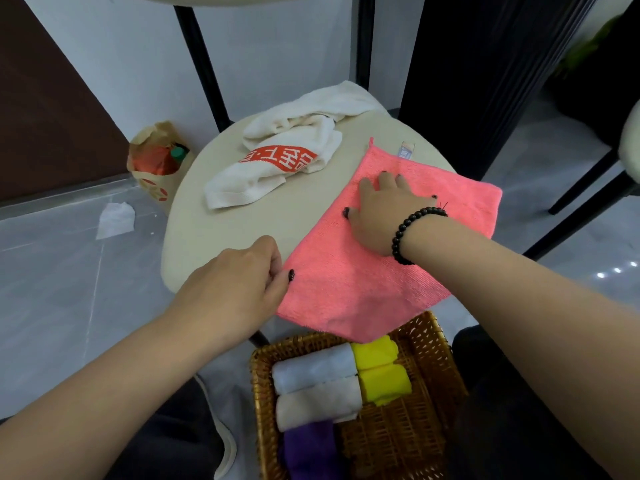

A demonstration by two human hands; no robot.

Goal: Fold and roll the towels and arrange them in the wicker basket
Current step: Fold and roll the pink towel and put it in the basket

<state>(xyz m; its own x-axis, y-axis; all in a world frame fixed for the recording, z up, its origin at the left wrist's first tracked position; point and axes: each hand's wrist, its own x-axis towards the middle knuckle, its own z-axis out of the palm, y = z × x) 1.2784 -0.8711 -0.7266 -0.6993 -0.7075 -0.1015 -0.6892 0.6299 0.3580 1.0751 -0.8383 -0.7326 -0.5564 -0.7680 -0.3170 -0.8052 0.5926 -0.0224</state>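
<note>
**Pink towel spread flat, ready for its first fold**

The pink towel [384,251] lies open on the round table [221,223], its near corner hanging over the edge above the wicker basket [433,375]. The right hand [381,216] presses flat on the cloth with fingers spread; the left hand [239,285] pinches the towel's left edge between thumb and curled fingers.

To fold well, the person should probably smooth the wrinkles outward, then bring that edge across so the corners meet before rolling tightly.

The basket holds five rolls: two white rolls [317,386] side by side, two yellow rolls [379,370] to their right, a purple roll [310,448] nearest. A crumpled white towel [277,157] waits on the table.
</note>
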